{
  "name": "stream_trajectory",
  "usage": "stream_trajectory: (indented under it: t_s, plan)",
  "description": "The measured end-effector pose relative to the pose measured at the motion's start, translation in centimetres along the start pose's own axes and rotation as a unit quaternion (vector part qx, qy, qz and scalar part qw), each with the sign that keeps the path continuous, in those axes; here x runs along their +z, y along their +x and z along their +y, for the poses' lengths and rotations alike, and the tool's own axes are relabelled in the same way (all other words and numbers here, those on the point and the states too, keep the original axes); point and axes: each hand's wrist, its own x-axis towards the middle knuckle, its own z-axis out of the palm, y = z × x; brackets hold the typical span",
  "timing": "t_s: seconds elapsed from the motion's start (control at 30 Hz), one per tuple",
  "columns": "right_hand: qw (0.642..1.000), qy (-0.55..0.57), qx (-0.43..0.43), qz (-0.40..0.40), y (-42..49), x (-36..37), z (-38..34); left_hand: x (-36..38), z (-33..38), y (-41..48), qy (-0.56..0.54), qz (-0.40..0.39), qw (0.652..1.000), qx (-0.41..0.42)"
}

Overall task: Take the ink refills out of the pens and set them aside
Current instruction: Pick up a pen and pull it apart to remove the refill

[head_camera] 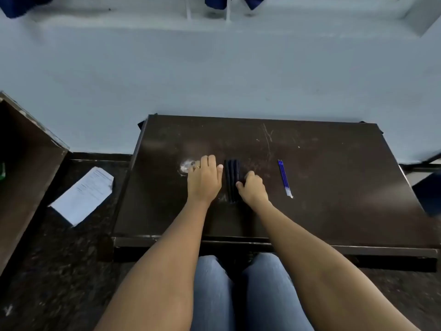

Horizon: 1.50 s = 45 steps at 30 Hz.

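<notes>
On the tabletop (334,175) our left hand (205,180) lies flat, fingers straight, beside the black pens (232,177) at mid-table. Our right hand (253,187) curls its fingers against them, and we cannot tell whether they grip. The pens lie side by side, long axes running away from us; with blue refills (285,179) set aside to the right, tips toward us, we judge the next move is lifting one pen to open it.

Dark desk (322,177) seen from above. A row of black pens (232,173) lies side by side. The left hand (204,181) rests just left of the pens, thumb touching them; the right hand (253,188) curls its fingers onto their right edge. Blue ink refills (285,177) lie right of the pens, apart.
</notes>
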Motion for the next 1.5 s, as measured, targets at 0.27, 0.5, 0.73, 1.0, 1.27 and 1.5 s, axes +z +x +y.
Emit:
stream_trajectory:
  t_s: [0.27,0.5,0.73,1.0,1.27,1.5]
  plan:
    - [0.999,-0.01,0.032,0.001,1.0,0.6,-0.3,1.1,-0.2,-1.0,-0.036,-0.054,0.997,-0.049]
    - [0.998,-0.037,0.055,0.0,0.8,-0.2,0.2,0.9,0.9,-0.7,-0.047,-0.084,0.994,-0.042]
    - [0.988,0.146,-0.044,0.0,-1.8,-1.8,-0.3,-0.6,3.4,-0.5,-0.208,-0.181,0.956,-0.105]
    - [0.973,0.213,-0.086,-0.023,-4.8,-3.6,-0.8,-2.9,5.9,-0.9,-0.414,-0.131,0.842,-0.319]
    - [0.924,0.383,0.011,-0.002,-7.4,-5.5,-1.2,-5.6,5.5,-4.2,-0.382,-0.236,0.875,-0.18]
    - [0.897,0.43,0.099,-0.015,-7.6,-4.8,-2.1,-6.6,5.6,-5.3,-0.371,-0.217,0.885,-0.179]
